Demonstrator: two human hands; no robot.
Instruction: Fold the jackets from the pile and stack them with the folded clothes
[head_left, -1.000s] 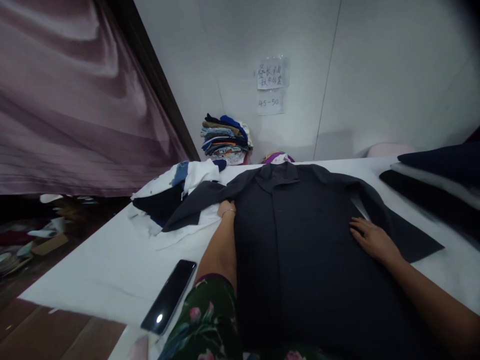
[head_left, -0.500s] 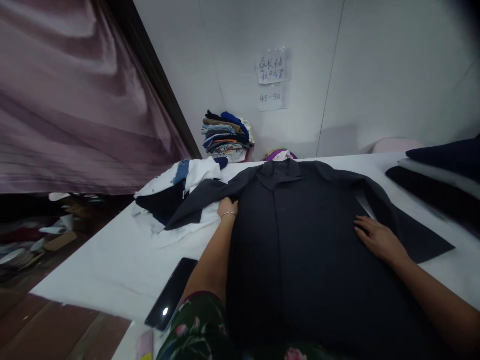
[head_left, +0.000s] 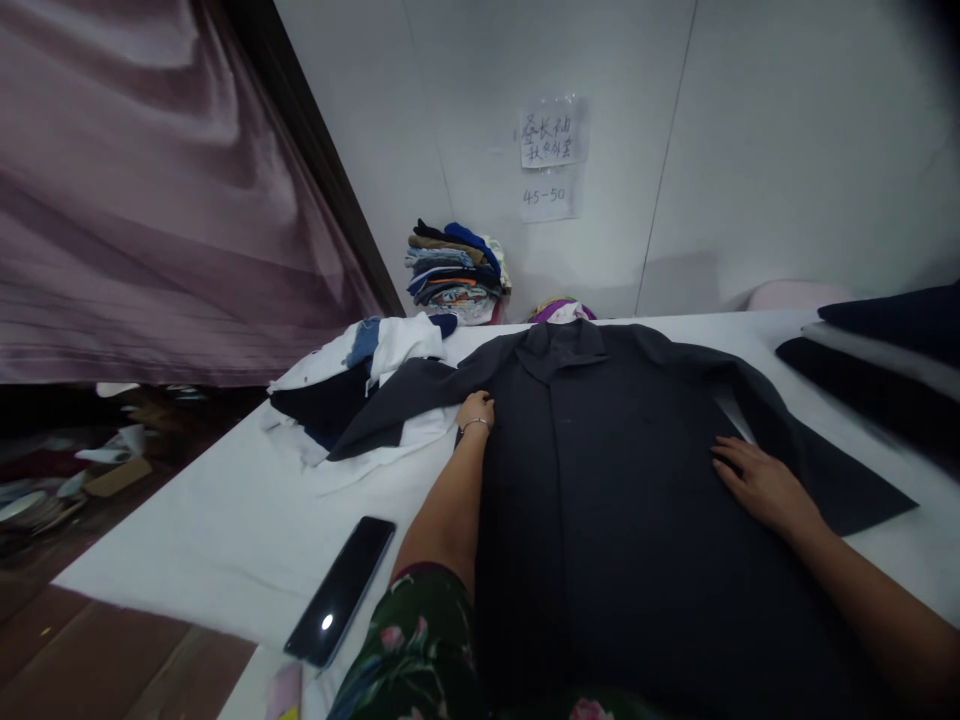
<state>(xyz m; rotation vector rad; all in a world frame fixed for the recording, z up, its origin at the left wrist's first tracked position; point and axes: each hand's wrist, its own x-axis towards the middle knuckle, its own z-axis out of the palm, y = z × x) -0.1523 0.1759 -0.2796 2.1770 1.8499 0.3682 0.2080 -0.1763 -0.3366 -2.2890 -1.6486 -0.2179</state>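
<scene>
A dark grey long-sleeved coat (head_left: 600, 480) lies front up on the white table, its collar at the far side and both sleeves spread outward. At its left edge, just below the armpit, my left hand (head_left: 477, 410) is closed on the cloth, fingers curled with the tips partly hidden. My right hand (head_left: 761, 485) rests flat near the coat's right edge, fingers stretched out beside the right sleeve. The coat's left sleeve overlaps a heap of white and dark clothes (head_left: 322, 365).
A black phone (head_left: 341, 590) lies on the white table (head_left: 202, 530) at the left. Stacked clothes (head_left: 456, 275) stand against the wall. More folded dark garments (head_left: 877, 380) are at the right. A pink curtain (head_left: 150, 200) hangs on the left.
My left hand has moved a little to the right, and the coat's left edge has shifted inward with it. My right hand stays in nearly the same place on the coat.
</scene>
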